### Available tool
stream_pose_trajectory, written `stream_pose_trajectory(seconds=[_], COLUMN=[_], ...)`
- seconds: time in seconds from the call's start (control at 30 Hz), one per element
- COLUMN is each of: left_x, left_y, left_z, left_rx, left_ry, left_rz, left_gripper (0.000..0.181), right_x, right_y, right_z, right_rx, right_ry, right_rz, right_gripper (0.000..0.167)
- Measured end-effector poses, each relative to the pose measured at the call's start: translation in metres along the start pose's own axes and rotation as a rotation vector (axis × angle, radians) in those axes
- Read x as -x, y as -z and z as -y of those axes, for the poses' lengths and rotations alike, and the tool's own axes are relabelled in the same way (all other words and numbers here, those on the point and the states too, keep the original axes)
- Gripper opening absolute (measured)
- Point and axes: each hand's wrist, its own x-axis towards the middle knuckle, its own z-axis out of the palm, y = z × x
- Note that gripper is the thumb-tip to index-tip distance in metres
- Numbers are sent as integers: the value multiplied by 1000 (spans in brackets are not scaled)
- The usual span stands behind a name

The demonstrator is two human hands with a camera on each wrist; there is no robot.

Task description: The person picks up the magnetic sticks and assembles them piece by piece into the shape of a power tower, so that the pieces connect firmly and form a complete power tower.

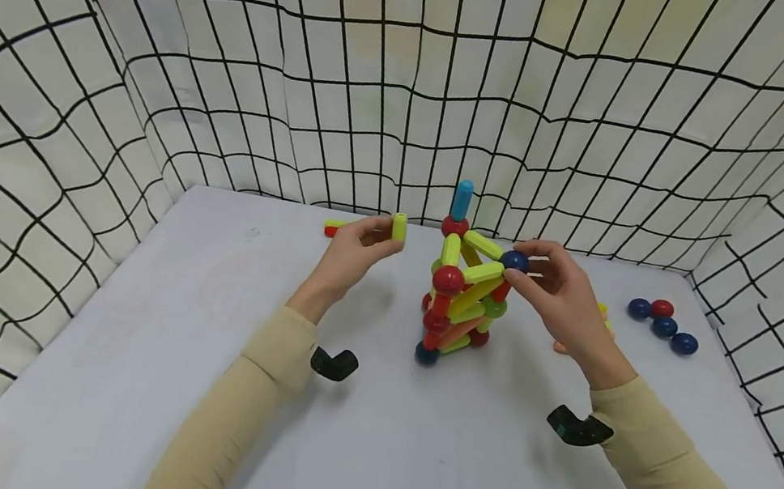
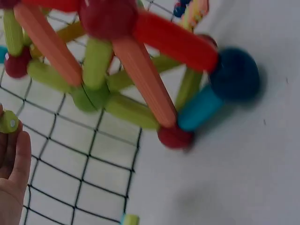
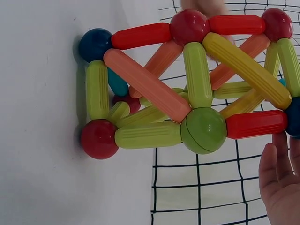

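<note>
A tower [image 1: 439,303] of magnetic rods and balls stands in the middle of the table, with red, yellow-green, orange and blue parts. From a red ball [image 1: 455,227] at its back top, a light blue rod [image 1: 462,201] points straight up. My left hand [image 1: 349,260], left of the tower and apart from it, pinches a short yellow-green magnetic rod [image 1: 399,227] upright. At the tower's top right corner, my right hand [image 1: 565,298] holds a dark blue ball [image 1: 514,261] between thumb and fingers. In the right wrist view, that blue ball [image 3: 293,117] joins a red rod [image 3: 257,124].
Behind the left hand lie red and yellow-green rods [image 1: 332,229], partly hidden. Orange and yellow rods [image 1: 604,313] show beside the right hand. Farther right sit blue balls [image 1: 664,327] and a red ball [image 1: 662,309]. Black netting [image 1: 411,88] over white cloth encloses the table.
</note>
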Motion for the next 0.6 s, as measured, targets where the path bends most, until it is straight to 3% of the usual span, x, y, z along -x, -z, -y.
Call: stream_pose_trajectory(seconds=[0.13,0.27,0.47,0.6], left_x=[13,22,29,30], left_y=[-18,-31,-38,-39], left_z=[-33,-55,-63,-62], left_rx=[64,65,41,6], left_ry=[-134,-210,-284,-325], left_rz=[82,146,245,266], left_gripper=[42,38,33,34], right_x=[0,-1,0,1], right_y=[0,1,0,0], right_z=[-1,-1,1,2], right_rx=[-8,-3,-22,-16], right_ry=[-5,-1,-5,-8], right_rz=[1,1,3,9], right_gripper=[39,39,39,39])
